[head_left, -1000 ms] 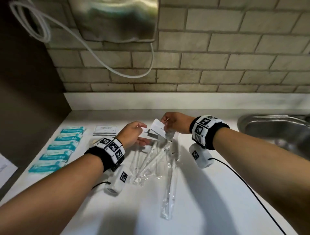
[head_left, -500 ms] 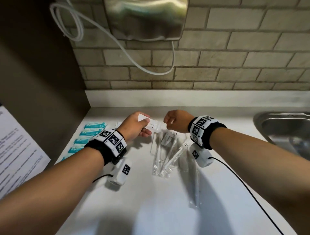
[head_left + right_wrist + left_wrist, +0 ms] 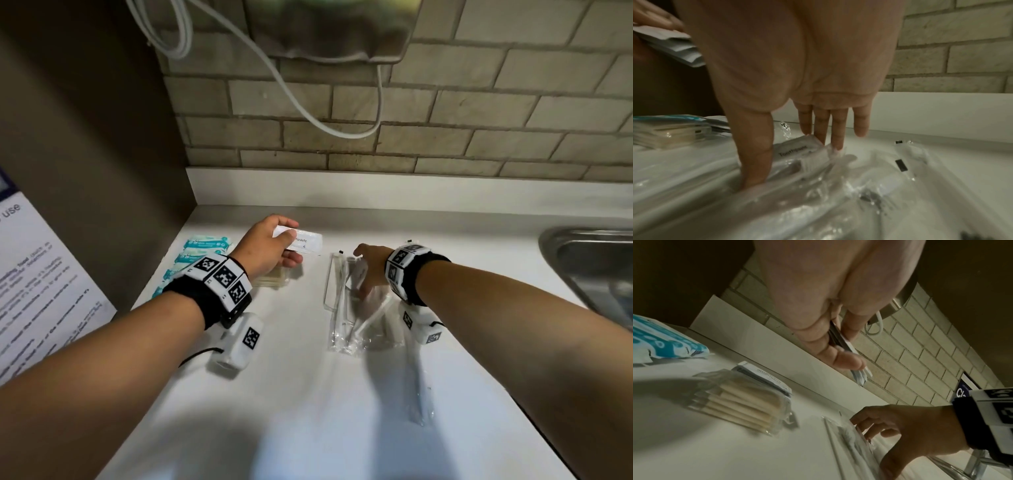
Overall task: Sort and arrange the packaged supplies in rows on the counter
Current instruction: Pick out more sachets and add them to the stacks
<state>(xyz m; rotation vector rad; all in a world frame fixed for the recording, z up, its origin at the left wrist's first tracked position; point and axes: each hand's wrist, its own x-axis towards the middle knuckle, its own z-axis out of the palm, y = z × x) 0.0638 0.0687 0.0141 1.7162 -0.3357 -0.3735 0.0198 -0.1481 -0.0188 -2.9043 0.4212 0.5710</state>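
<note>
Sachet in my left hand [image 3: 263, 251]: the white sachet [image 3: 303, 242] read "…hpaste".
Sachet under my right hand [image 3: 797, 65]: this toothpaste sachet [image 3: 797, 150] read "Toothpaste".
Wall notice [image 3: 37, 291]: I made out "use".

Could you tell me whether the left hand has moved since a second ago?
Yes. The left hand carried its white packets leftward, away from the clear wrapped pile.

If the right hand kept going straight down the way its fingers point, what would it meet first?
Most likely the small white toothpaste sachet on top of the pile of clear plastic toothbrush packets. The right hand has straight fingertips already at its far edge, though blur leaves actual contact uncertain.
</note>
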